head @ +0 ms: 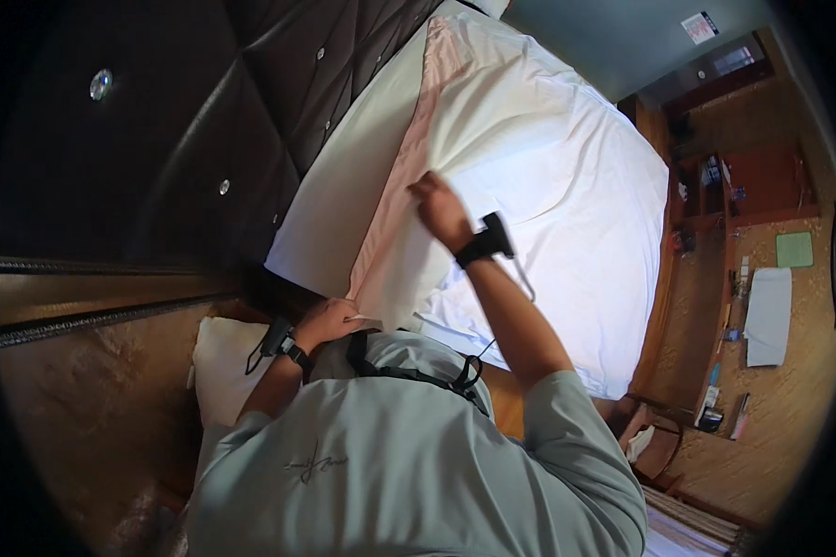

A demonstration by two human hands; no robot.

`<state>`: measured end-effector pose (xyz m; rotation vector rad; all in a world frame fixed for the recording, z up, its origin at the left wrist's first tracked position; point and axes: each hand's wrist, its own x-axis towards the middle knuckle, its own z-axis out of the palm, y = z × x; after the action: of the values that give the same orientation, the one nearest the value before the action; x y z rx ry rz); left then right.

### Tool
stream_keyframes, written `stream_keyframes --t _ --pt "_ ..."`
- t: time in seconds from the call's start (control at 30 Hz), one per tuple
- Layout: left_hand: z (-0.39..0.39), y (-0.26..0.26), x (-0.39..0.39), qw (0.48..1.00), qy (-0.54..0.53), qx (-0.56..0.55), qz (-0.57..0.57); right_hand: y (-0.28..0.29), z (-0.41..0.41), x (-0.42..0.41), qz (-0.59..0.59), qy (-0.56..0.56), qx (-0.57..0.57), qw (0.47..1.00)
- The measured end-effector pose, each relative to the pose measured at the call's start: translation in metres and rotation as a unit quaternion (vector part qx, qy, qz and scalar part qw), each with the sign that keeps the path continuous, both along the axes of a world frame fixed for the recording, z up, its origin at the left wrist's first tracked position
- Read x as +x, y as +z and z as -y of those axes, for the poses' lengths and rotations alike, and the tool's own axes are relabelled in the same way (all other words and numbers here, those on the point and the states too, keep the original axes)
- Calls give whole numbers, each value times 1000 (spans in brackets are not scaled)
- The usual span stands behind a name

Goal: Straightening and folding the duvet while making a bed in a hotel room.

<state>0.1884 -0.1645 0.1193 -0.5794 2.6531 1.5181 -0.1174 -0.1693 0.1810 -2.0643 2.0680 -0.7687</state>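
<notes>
A white bed cover (pixel 557 167) with a pink band (pixel 390 202) along one edge lies wrinkled over the bed. My left hand (pixel 329 322) pinches the near end of that banded edge, close to my waist. Farther up, my right hand (pixel 440 209) is over the border between the pink band and the white cloth. Its fingers are curled but blurred, so whether cloth is caught between them is not plain. The white sheet (pixel 348 188) shows between the band and the headboard. Each wrist wears a black strap with a small device.
A dark tufted headboard (pixel 181 132) with crystal buttons rises on the left. Behind my left arm lies a white pillow (pixel 226 355). Along the right runs a wooden desk (pixel 690 327), with a folded white towel (pixel 768 317) and a green mat (pixel 794 249) beyond it. A chair (pixel 651 442) stands near the desk.
</notes>
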Motion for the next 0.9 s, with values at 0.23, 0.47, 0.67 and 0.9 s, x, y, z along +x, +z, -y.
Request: stream_keyframes --t 0.23,0.47,0.67,0.9 --pt "-14 -1 -7 995 43 -22 -82 -54 -22 87 190 -24 98 977" --pt "-14 -29 -5 973 164 52 -156 -61 -87 61 289 -108 96 946" --pt "0 -33 -10 946 260 152 -120 -53 -140 64 328 -196 126 916" --pt "-3 5 -51 976 199 70 -57 -47 -151 97 379 -124 184 898"
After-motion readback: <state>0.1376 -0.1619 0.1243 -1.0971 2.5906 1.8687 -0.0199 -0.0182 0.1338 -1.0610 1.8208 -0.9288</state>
